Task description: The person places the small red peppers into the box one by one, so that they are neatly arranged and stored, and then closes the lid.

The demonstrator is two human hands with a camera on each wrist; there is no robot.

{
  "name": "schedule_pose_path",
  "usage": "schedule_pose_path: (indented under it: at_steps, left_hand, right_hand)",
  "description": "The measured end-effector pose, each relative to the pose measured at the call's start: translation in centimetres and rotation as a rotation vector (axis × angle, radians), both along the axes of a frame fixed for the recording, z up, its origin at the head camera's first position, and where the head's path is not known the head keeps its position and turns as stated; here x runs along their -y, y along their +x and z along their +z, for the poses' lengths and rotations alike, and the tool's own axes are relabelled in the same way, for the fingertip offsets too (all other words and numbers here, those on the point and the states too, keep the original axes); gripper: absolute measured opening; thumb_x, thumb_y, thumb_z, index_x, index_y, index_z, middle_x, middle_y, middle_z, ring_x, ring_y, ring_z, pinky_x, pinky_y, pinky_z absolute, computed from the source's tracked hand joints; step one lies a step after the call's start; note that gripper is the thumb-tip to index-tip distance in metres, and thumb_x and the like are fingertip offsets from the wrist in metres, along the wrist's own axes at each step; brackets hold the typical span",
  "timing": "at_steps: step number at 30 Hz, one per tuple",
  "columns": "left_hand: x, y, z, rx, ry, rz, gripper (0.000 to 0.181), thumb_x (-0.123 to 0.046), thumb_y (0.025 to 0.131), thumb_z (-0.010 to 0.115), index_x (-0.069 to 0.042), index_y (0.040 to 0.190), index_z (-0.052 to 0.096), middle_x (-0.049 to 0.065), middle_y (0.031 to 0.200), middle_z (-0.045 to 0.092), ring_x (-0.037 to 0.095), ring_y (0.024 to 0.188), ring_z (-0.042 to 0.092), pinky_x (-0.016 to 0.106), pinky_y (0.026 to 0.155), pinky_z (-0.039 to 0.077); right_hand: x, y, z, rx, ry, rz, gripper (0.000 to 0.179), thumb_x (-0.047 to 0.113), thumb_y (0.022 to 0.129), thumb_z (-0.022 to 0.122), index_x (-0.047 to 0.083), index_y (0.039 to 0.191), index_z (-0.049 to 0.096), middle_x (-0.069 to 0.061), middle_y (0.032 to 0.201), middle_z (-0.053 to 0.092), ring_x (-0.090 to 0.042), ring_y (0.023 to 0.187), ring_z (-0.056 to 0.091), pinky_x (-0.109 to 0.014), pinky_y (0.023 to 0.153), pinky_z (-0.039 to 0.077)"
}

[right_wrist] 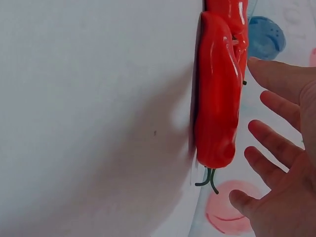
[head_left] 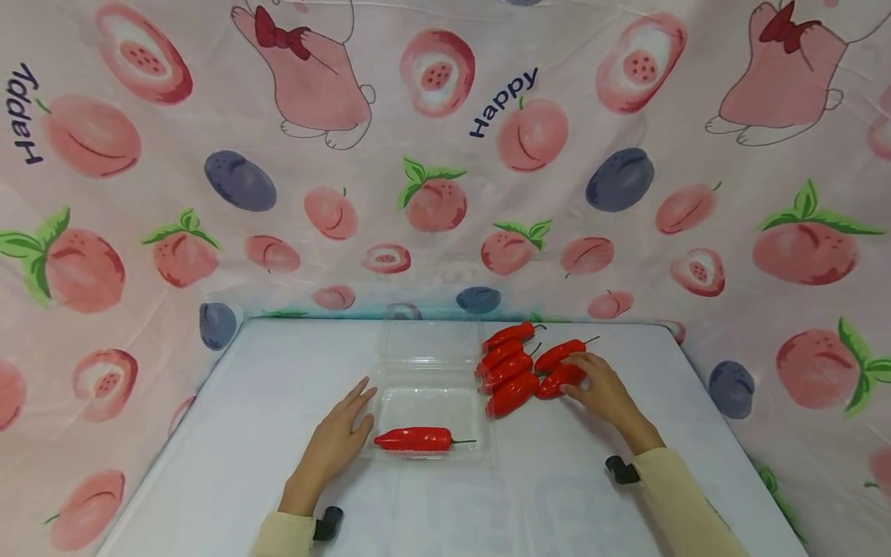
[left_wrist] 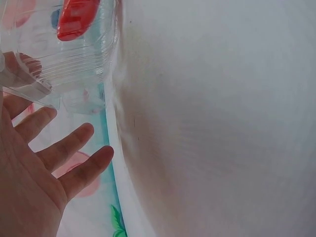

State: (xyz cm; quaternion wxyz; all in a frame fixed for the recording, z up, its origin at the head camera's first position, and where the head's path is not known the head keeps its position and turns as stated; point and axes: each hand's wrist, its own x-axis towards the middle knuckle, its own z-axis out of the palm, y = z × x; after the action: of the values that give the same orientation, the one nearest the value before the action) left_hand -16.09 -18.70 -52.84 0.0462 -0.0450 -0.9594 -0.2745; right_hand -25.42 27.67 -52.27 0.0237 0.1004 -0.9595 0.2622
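A clear plastic clamshell box [head_left: 433, 402] lies unfolded on the white table, its lid [head_left: 431, 340] at the back. One red chili pepper [head_left: 414, 439] is inside, across the front of the base, stem to the right. My left hand [head_left: 337, 437] is at the box's left edge; its fingers [left_wrist: 69, 148] are spread and fairly straight. Over on the right, my right hand [head_left: 604, 389] reaches over a red chili pepper [head_left: 559, 382]. In the right wrist view, the fingers [right_wrist: 274, 143] are loosely extended beside the pepper [right_wrist: 217, 98], and nothing is gripped.
Several more red chili peppers [head_left: 511, 394] lie in a cluster right of the box, some against its edge. The white tabletop [head_left: 557, 495] stretches in front of them. Behind the table hangs a peach-patterned cloth [head_left: 438, 286].
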Motion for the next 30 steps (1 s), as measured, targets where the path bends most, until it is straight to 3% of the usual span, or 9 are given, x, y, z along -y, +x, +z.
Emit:
schedule_pose_path:
  at_steps: [19,30]
  left_hand:
    - [-0.10,-0.02,0.01,0.004,-0.004,0.005,0.053,-0.030,0.096,0.060,-0.021,0.146,0.048,-0.002,0.160,0.035,0.029,0.144,0.041,0.056,0.108,0.044]
    - [0.16,-0.32,-0.39,-0.008,-0.010,-0.008,0.052,-0.028,0.096,0.059,-0.020,0.146,0.048,-0.001,0.160,0.036,0.030,0.143,0.041,0.056,0.108,0.043]
  right_hand:
    - [-0.11,-0.38,-0.44,-0.006,0.057,0.011,0.048,0.020,0.081,0.079,0.008,0.125,0.064,-0.023,0.129,0.055,-0.043,0.120,0.050,-0.061,0.094,0.051]
    - [-0.57,0.17,-0.68,0.042,0.045,-0.023,0.047,0.020,0.083,0.079,0.008,0.126,0.065,-0.021,0.124,0.056,-0.038,0.114,0.053,-0.055,0.096,0.052]
